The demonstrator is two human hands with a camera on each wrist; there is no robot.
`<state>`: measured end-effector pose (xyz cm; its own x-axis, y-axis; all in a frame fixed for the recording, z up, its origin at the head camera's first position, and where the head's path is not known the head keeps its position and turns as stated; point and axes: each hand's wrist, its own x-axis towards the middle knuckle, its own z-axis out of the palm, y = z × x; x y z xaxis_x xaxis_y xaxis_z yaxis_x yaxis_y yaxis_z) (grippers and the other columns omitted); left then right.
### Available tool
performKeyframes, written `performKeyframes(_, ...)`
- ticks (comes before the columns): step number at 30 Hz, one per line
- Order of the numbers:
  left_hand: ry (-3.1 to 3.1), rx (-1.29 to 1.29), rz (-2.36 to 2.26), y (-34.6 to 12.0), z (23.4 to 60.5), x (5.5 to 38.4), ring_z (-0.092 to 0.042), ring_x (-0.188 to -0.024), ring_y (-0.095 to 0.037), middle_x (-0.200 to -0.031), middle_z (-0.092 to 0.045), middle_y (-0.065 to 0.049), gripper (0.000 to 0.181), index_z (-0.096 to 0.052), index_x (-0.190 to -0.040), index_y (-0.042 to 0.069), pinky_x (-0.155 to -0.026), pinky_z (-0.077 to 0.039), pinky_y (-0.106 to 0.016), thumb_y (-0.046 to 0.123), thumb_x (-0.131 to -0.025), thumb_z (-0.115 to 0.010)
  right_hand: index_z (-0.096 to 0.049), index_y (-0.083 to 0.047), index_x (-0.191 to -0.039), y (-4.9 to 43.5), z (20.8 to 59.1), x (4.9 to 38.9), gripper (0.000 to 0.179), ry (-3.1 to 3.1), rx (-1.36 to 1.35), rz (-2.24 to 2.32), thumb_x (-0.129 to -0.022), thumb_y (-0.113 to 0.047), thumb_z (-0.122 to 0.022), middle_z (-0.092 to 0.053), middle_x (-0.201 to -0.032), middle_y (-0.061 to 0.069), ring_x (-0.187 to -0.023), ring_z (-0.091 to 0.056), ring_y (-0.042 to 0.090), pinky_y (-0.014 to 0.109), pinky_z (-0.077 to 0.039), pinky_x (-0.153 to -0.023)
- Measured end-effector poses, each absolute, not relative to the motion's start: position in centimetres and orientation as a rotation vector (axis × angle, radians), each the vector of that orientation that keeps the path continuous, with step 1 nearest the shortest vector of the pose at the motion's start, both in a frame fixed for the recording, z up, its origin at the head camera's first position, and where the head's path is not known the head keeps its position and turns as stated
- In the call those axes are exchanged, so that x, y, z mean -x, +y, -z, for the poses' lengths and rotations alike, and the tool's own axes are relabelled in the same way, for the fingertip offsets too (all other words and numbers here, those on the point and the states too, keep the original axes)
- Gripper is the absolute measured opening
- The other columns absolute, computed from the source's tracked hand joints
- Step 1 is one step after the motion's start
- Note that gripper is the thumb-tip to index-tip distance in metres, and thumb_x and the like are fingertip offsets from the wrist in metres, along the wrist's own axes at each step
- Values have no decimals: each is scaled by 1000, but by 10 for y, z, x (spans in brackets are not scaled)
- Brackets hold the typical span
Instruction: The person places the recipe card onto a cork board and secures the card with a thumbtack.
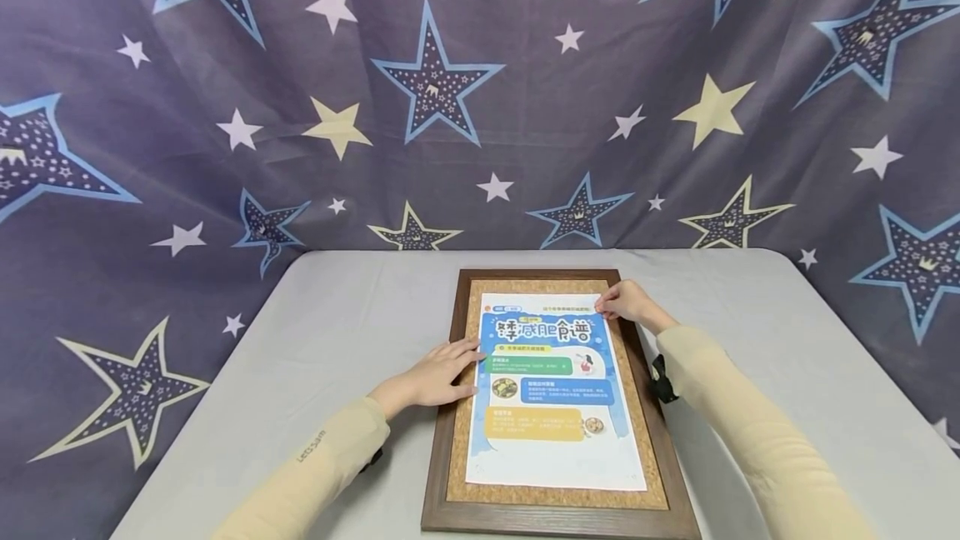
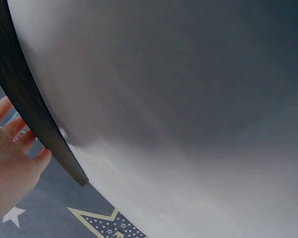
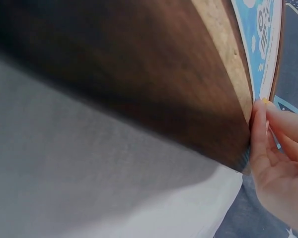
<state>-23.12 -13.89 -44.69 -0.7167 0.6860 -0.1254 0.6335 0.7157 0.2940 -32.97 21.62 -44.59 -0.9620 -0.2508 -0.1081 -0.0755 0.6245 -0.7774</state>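
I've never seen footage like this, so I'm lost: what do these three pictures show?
There's no machine, just a bare-handed person wearing cameras. The first, wide picture is taken from the head, the second from the left wrist, the third from the right. On the pale table lies a brown-framed corkboard with a printed poster on it. The left hand rests on the corkboard's left side, reaching the poster. The right hand seems to pinch something yellow, too small to identify, at the poster's upper right corner.
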Motion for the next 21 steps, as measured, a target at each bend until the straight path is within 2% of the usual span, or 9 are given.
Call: performKeyframes(21, 2699, -1035, -328, -138, 448, 232, -14, -133, -27, -145, -19, -10, 57, -33, -137, 10, -107, -11, -46, 40, -89, -46, -64, 13, -83, 215, 445, 328, 17, 2680, 272, 1204, -84, 4, -51, -63, -66, 11, -53, -55, 8, 22, -49, -52)
